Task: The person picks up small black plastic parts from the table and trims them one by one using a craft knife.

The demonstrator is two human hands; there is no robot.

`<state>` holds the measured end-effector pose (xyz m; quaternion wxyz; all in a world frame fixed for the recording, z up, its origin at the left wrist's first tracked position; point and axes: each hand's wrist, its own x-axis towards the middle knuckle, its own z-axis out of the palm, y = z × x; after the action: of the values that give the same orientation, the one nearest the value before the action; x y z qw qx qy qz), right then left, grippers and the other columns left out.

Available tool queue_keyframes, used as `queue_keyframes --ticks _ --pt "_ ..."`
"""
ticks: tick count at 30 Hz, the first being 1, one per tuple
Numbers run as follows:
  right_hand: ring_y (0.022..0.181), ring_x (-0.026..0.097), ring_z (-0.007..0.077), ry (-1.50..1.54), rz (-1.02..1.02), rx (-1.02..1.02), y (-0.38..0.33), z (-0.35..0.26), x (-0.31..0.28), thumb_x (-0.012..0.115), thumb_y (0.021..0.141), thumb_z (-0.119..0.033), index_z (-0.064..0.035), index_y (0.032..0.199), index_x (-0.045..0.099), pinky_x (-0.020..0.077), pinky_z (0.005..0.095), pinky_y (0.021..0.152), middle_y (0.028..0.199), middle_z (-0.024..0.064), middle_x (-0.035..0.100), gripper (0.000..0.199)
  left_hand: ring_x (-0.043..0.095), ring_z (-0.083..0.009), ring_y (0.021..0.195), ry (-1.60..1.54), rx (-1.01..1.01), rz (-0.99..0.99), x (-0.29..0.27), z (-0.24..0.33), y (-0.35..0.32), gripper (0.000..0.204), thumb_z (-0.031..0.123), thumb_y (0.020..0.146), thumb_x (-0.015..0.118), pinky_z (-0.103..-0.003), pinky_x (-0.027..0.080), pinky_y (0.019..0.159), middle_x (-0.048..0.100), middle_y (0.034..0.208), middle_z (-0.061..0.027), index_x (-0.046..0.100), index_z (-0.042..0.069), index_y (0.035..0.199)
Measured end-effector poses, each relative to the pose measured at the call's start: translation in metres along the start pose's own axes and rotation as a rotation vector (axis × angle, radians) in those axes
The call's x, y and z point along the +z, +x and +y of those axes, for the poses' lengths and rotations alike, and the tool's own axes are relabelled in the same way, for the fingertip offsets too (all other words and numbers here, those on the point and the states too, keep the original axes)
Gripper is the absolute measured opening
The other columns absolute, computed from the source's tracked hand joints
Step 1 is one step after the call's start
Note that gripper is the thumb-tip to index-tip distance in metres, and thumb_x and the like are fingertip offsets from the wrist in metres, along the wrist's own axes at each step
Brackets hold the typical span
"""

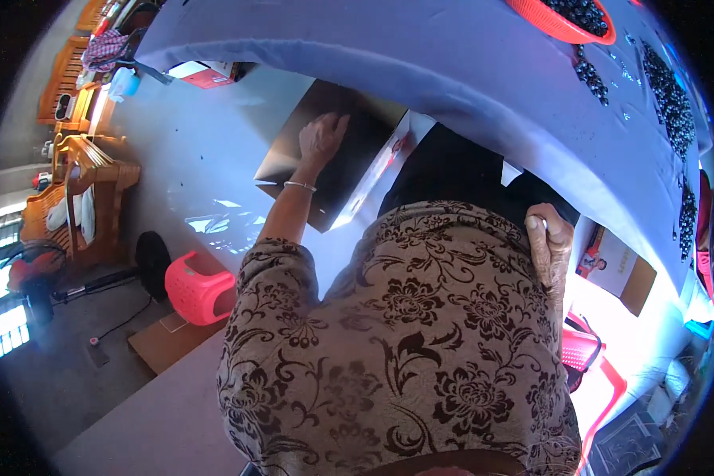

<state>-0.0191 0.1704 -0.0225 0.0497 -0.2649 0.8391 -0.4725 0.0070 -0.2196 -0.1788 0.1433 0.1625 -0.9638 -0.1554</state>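
My left hand [323, 140], a bracelet on its wrist, hangs over an open cardboard box [271, 164] with a dark, shaded inside. Its fingers are loosely bent and apart, and I see nothing held in them. Beside my right hip, near the hanging edge of the tablecloth [484, 119], my right hand [550, 238] is closed. A tiny pale spot shows between its fingers, too small to name. What lies inside the box is too dark to make out.
On the table, a red basket [551, 24] holds small dark shiny pieces, with more such pieces [668, 99] strewn at right. A pink plastic stool [198, 289] and a black stand fan [152, 266] are at left. Another printed carton [615, 270] stands under the table at right.
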Motion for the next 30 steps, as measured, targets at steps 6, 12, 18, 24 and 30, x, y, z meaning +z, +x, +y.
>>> queue_keyframes --ticks 6,12,18,24,30 --pt "0.049 0.048 0.0117 0.063 0.026 -0.039 0.004 -0.007 0.0 0.058 0.084 -0.015 0.0016 0.071 0.055 0.0376 0.0268 0.043 0.061 0.0048 0.055 0.022 0.058 -0.0348 0.078 0.076 -0.026 -0.149 0.038 -0.021 -0.023 0.028 0.033 0.082 0.051 -0.044 0.046 0.069 0.061 0.082 -0.0156 0.059 0.006 0.079" --pt "0.054 0.047 0.0145 0.107 -0.016 -0.016 0.0 0.004 0.002 0.058 0.083 -0.012 0.0011 0.078 0.054 0.038 0.0283 0.05 0.064 0.0077 0.051 0.015 0.054 -0.0372 0.085 0.174 0.033 -0.133 0.057 -0.049 -0.051 0.022 0.021 0.079 0.057 -0.046 0.043 0.077 0.055 0.09 -0.018 0.056 0.001 0.088" --pt "0.054 0.05 0.0212 0.053 0.04 -0.175 -0.001 0.012 0.005 0.059 0.083 -0.015 -0.0001 0.078 0.053 0.0392 0.0301 0.05 0.066 0.0097 0.052 0.016 0.047 -0.0404 0.089 0.07 0.027 0.247 0.014 0.001 -0.026 0.027 0.019 0.081 0.058 -0.048 0.038 0.078 0.05 0.092 -0.024 0.052 -0.005 0.092" --pt "0.053 0.054 0.0247 0.034 0.116 -0.147 -0.003 0.018 0.006 0.06 0.083 -0.02 -0.0016 0.074 0.058 0.0431 0.0339 0.049 0.06 0.0089 0.054 0.021 0.05 -0.0375 0.086 -0.256 0.548 0.48 -0.046 0.126 0.037 0.019 0.007 0.077 0.063 -0.042 0.041 0.076 0.052 0.094 -0.0218 0.054 -0.005 0.089" --pt "0.055 0.056 0.0256 0.099 0.132 -0.154 -0.008 0.017 0.003 0.06 0.082 -0.023 -0.0024 0.075 0.058 0.0449 0.0349 0.052 0.062 0.0096 0.056 0.022 0.054 -0.0357 0.087 -0.5 0.889 0.275 -0.04 0.258 0.102 0.025 0.014 0.075 0.065 -0.039 0.045 0.073 0.054 0.097 -0.0193 0.055 -0.002 0.091"
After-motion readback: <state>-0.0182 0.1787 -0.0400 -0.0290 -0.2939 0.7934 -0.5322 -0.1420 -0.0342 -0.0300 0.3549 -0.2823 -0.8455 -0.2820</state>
